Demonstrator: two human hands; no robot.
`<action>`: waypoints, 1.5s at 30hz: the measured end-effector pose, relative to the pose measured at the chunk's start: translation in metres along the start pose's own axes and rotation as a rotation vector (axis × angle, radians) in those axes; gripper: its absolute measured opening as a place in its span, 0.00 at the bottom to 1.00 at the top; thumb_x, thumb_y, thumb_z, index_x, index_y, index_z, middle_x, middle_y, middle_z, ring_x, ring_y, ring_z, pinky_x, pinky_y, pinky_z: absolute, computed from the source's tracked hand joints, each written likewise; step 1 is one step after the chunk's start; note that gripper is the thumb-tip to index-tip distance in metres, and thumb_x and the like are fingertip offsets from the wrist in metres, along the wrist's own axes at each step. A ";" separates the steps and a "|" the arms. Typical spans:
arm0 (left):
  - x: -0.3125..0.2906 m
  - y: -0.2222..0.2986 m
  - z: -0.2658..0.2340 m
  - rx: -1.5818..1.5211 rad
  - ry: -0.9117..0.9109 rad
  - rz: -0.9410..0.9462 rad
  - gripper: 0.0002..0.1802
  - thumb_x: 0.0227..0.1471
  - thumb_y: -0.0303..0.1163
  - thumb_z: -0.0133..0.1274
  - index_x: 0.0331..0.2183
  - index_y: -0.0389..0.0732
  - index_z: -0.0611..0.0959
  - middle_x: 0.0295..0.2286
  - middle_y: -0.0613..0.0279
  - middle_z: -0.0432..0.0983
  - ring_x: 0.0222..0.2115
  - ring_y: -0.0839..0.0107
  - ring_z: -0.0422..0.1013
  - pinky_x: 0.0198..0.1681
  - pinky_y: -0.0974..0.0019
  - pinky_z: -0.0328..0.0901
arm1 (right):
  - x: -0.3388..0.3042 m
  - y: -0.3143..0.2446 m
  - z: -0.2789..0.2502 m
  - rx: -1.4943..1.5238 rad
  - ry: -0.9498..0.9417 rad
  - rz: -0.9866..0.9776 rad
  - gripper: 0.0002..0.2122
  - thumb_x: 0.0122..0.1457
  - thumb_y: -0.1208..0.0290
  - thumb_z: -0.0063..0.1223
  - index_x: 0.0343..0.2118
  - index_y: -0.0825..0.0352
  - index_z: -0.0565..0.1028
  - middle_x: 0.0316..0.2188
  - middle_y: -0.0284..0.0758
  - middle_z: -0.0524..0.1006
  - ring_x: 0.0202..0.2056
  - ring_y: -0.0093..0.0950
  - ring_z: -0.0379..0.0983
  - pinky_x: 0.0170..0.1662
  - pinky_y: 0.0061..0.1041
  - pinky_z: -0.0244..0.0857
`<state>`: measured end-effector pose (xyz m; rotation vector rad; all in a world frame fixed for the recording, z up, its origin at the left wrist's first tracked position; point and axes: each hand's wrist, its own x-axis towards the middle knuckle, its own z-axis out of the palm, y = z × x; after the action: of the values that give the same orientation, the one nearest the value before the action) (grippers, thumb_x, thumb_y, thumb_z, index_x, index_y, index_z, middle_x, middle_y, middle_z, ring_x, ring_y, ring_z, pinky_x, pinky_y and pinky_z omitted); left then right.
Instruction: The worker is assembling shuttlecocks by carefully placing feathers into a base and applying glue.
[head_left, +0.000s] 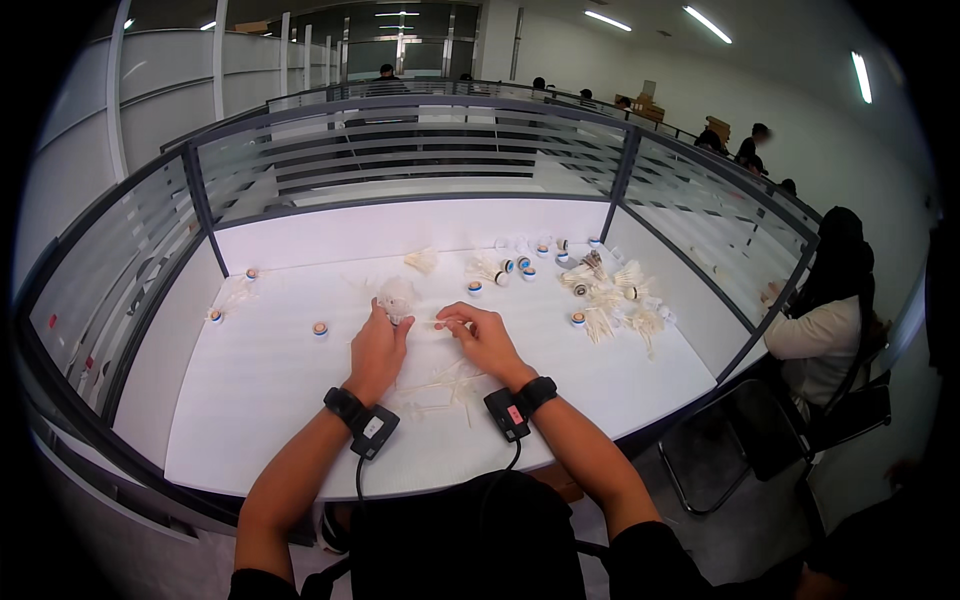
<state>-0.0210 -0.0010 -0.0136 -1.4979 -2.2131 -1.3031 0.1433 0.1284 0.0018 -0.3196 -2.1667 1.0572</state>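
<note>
Left hand [376,352] is the anchor here: it's grasping a pale feathery bundle [397,294], looks like part of a shuttlecock, held at its near edge around the middle of the white table [255,425]. Right hand [487,338] is just to the right of it, thumb and fingers pinched together on what looks like a thin pale strand [440,323], probably a bit of feather. Too small to tell whether that strand touches the bundle. Honestly I'd go easy with the left, firm enough that the bundle doesn't spin but soft enough not to squash it, since feathers like that probably crease fast. With the right, I'd pinch near the stiffer end of the strand and move it along its own line, no twisting, because a sideways bend could snap it imho. Both hands look close over the table, which is good, anything dropped shouldn't go far. Watch the loose strands [450,385] on the near side between the wrists though, a forearm or that dangling cable [360,482] could drag them about. I'd leave the small round cork-like piece [320,329] on the left and the messy feather pile [615,300] over on the right alone, reaching across just risks bumping stuff.
</note>
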 end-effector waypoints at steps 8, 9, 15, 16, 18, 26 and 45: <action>0.001 0.002 -0.001 -0.040 -0.003 -0.001 0.32 0.62 0.42 0.54 0.52 0.23 0.66 0.29 0.43 0.79 0.30 0.46 0.77 0.32 0.50 0.70 | 0.000 0.000 0.000 -0.037 -0.008 -0.024 0.08 0.63 0.76 0.53 0.42 0.70 0.79 0.34 0.37 0.85 0.36 0.27 0.82 0.39 0.24 0.70; 0.001 0.001 0.000 -0.040 -0.002 0.000 0.32 0.62 0.42 0.54 0.52 0.23 0.66 0.29 0.43 0.79 0.30 0.46 0.77 0.32 0.50 0.70 | 0.000 0.000 0.000 -0.024 -0.002 -0.026 0.08 0.62 0.75 0.55 0.42 0.69 0.80 0.33 0.37 0.85 0.34 0.26 0.81 0.38 0.24 0.70; 0.002 0.000 0.000 -0.052 -0.025 0.001 0.31 0.60 0.42 0.56 0.51 0.24 0.67 0.30 0.44 0.80 0.30 0.48 0.78 0.32 0.52 0.71 | -0.001 -0.001 -0.001 -0.066 -0.056 0.024 0.08 0.58 0.71 0.61 0.38 0.68 0.83 0.29 0.38 0.84 0.27 0.26 0.76 0.35 0.26 0.69; 0.002 0.001 0.000 -0.072 -0.038 0.034 0.30 0.60 0.42 0.57 0.49 0.25 0.68 0.30 0.44 0.80 0.30 0.49 0.78 0.33 0.52 0.71 | -0.002 0.001 -0.002 -0.042 -0.070 0.036 0.08 0.58 0.70 0.62 0.37 0.67 0.84 0.28 0.38 0.83 0.26 0.25 0.74 0.35 0.26 0.69; 0.003 0.004 0.000 -0.093 -0.052 0.068 0.29 0.60 0.42 0.57 0.48 0.26 0.69 0.29 0.45 0.80 0.30 0.49 0.78 0.33 0.53 0.71 | -0.001 0.005 0.001 -0.049 -0.046 -0.020 0.08 0.59 0.68 0.62 0.38 0.66 0.84 0.24 0.34 0.82 0.23 0.20 0.70 0.29 0.23 0.64; 0.003 0.002 -0.002 -0.175 -0.101 0.134 0.24 0.60 0.41 0.57 0.46 0.31 0.71 0.30 0.47 0.80 0.30 0.51 0.78 0.33 0.54 0.71 | -0.001 0.000 0.002 -0.101 -0.071 -0.004 0.08 0.59 0.69 0.62 0.36 0.67 0.83 0.24 0.38 0.81 0.24 0.24 0.73 0.33 0.25 0.68; 0.004 0.007 -0.002 -0.087 -0.183 0.110 0.23 0.60 0.43 0.57 0.43 0.32 0.70 0.26 0.48 0.79 0.27 0.51 0.77 0.30 0.54 0.69 | 0.000 0.008 0.004 -0.073 -0.058 -0.150 0.10 0.63 0.72 0.58 0.45 0.70 0.81 0.30 0.40 0.82 0.26 0.24 0.77 0.30 0.24 0.69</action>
<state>-0.0174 0.0007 -0.0059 -1.8104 -2.1679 -1.2916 0.1396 0.1306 -0.0059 -0.1582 -2.2460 0.9149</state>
